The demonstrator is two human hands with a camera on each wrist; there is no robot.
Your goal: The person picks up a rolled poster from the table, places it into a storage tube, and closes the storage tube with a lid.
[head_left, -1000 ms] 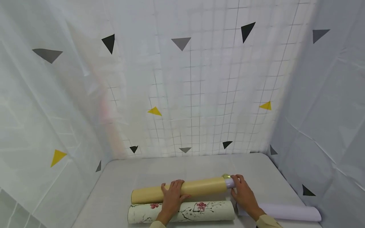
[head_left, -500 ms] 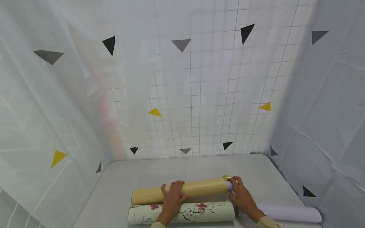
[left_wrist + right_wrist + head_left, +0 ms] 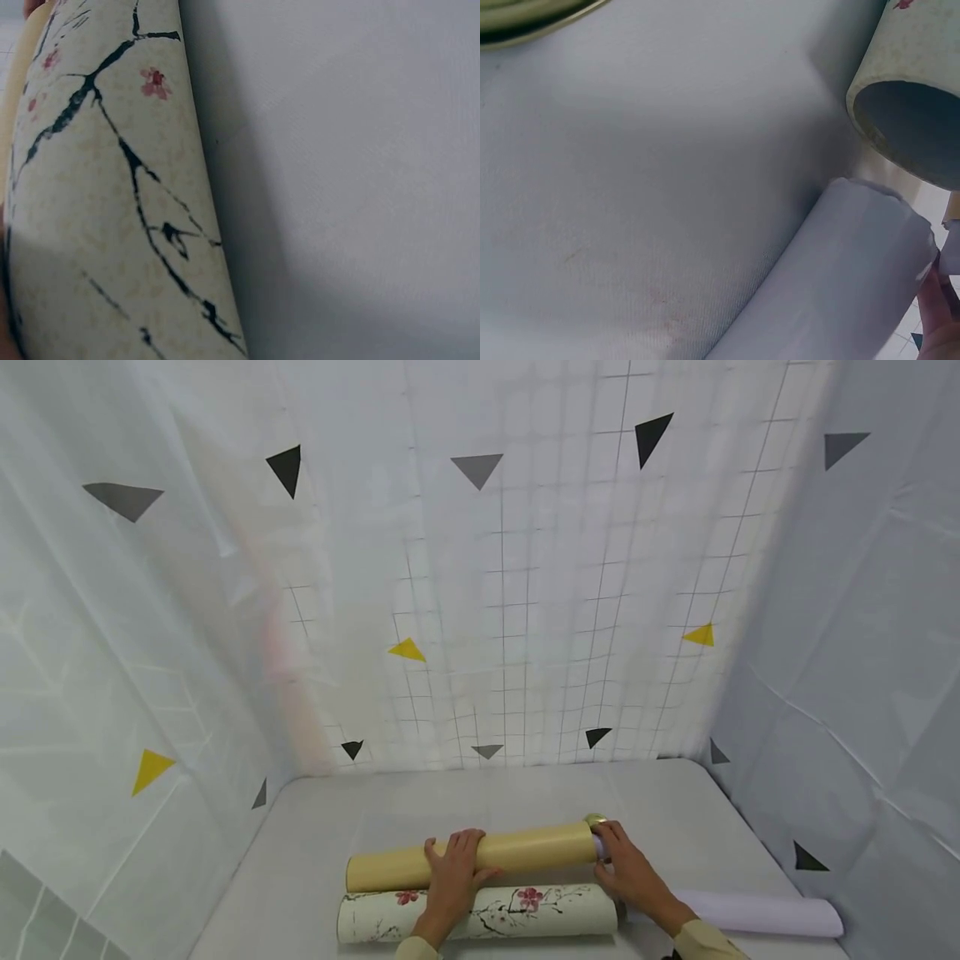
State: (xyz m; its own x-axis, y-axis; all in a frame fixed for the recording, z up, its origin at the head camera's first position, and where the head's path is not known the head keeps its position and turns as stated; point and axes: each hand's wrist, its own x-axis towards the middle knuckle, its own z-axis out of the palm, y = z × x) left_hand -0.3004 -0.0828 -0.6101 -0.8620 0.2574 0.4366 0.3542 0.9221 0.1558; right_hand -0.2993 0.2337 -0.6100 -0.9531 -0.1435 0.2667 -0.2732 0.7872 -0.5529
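My left hand (image 3: 452, 877) grips a yellow wallpaper roll (image 3: 528, 849), fingers over its top and thumb on the near side. At that roll's right end, my right hand (image 3: 633, 872) pinches a short end of a white paper roll (image 3: 597, 846), the rest of which appears to lie inside the yellow one. Nearer to me, under my left wrist, lies a floral wallpaper roll (image 3: 547, 910), also in the left wrist view. Its hollow end shows in the right wrist view, where my right fingers (image 3: 934, 307) touch a white edge.
Another white paper roll (image 3: 757, 913) lies at the right, past the floral roll's end. A gold ring-shaped item (image 3: 595, 819) sits just behind the yellow roll's right end. White sheeting (image 3: 510, 610) hangs around the table (image 3: 420, 802) at the back and sides.
My right hand has moved slightly left, and less of the white paper roll shows beyond the yellow roll's end. My left hand keeps its place on the yellow roll.
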